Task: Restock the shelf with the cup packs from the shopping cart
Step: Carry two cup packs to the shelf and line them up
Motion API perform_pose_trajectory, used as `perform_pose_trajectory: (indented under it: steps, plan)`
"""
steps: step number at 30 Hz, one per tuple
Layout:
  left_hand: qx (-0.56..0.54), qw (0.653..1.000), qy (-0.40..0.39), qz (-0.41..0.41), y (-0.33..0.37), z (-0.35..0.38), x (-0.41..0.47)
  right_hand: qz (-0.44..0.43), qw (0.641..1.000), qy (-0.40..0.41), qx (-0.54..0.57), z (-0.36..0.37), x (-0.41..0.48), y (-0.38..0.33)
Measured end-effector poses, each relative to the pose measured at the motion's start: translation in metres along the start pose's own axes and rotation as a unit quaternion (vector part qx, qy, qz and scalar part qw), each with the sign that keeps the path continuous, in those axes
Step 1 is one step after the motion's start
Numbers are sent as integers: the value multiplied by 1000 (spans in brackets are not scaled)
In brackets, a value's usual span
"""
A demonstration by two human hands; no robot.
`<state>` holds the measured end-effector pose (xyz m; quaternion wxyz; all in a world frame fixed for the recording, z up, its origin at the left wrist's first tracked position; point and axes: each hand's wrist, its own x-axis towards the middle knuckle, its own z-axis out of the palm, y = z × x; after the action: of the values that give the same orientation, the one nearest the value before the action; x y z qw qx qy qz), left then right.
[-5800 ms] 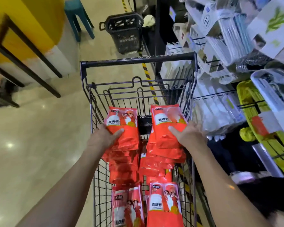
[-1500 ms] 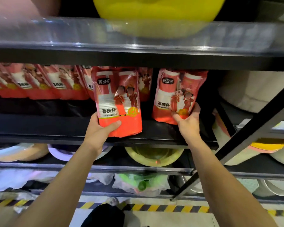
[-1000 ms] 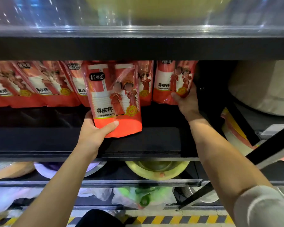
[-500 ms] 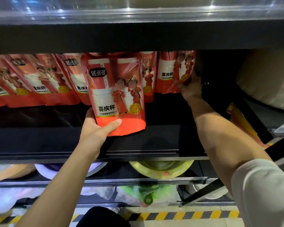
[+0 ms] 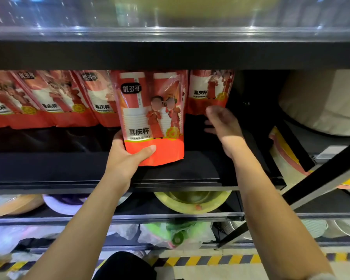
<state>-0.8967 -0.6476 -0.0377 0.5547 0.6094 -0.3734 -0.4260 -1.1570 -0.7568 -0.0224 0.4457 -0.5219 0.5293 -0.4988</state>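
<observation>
Held cup pack point(image 5: 153, 116): a red, glossy plastic pouch with a stack of white cups showing through it, standing upright over the front half of the black shelf point(image 5: 180, 172), its bottom seam close to or resting on the board; I cannot tell which.
How it will handle: by the look of it light, the cups giving a firm core, the film around them soft and crinkly and likely a bit slippery. A hard squeeze could crush the cups.
Where to hold: low on the body where the cups fill it out, not by the loose flat seam at the bottom or the top edge.
Left hand point(image 5: 127, 158): clasped round the pouch's lower left corner, thumb across the front, fingers behind and out of sight.
Placed pack point(image 5: 209, 91): stands at the back of the shelf near its right end, just behind and to the right of the held one.
Right hand point(image 5: 223, 126): empty, fingers loosely spread, just in front of the placed pack and not gripping it.
Row of packs point(image 5: 49, 100): more of the same pouches lean along the back of the shelf towards its left end.
Likely next: slide the held pack back into the gap between the row and the placed pack.
Below: bowls and wrapped goods on lower shelves, blurred.
</observation>
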Motion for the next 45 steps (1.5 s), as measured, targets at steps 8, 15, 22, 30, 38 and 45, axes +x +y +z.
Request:
perform_pose_trajectory:
  steps: [8,15,22,30,38,45]
  plan:
    - [9,997,-71,15,14,40,-21,-61,988,-123,-71,8,-70,-7]
    - [276,944,-148,100,12,36,-11,-72,993,-57,-77,-28,-70,-9]
    - [642,739,-83,186,-26,28,1,-36,998,28,-52,-69,-49,5]
    - [656,727,-90,182,-30,28,6,-54,995,44,-67,-63,12,15]
    - [660,725,-84,180,-31,29,6,-109,988,-9,-111,-49,61,14]
    - [661,724,-97,170,-26,30,5,-99,987,16,-125,-46,69,22]
